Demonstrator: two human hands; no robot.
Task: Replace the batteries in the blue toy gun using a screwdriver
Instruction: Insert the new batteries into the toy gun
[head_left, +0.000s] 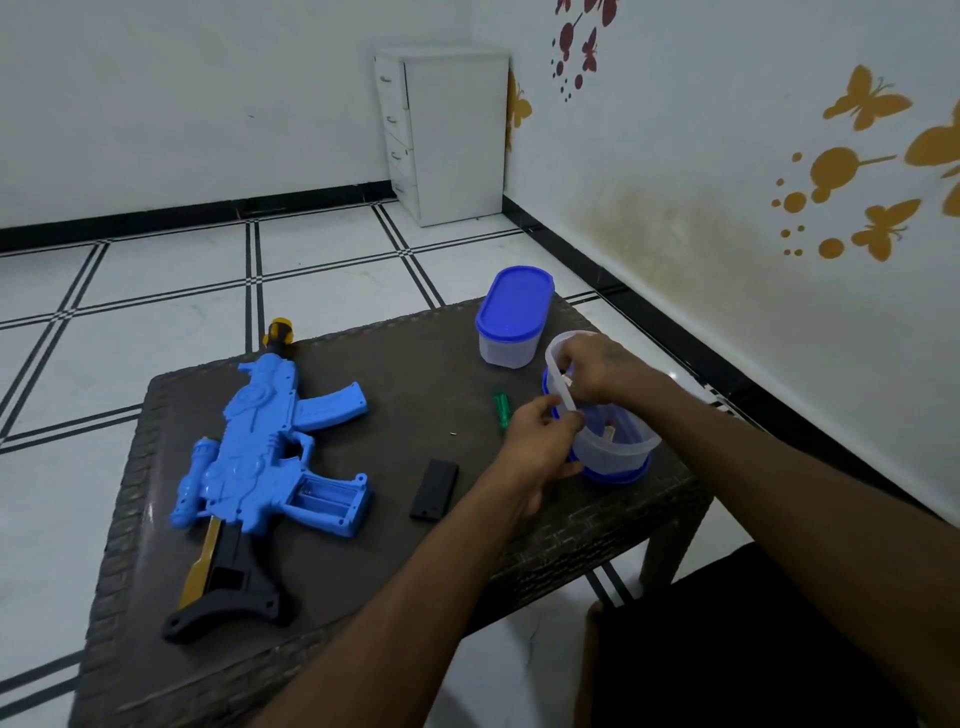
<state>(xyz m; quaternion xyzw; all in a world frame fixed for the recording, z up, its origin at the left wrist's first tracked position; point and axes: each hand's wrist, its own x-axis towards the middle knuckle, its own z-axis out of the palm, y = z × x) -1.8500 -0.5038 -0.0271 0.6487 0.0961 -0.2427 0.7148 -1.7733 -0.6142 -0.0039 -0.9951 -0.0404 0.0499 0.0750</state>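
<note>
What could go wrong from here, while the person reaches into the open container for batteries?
1. The open container is tilted on its blue lid near the table edge; the left hand holds its rim while the right hand reaches inside, so it might tip.
2. The small screw lies loose on the table and could be brushed off.

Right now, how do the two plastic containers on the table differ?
The far container is closed with its blue lid, upright and untouched. The near container is open and tilted, resting on its lid; the left hand holds it and the right hand reaches inside. Both are translucent with blue lids.
</note>
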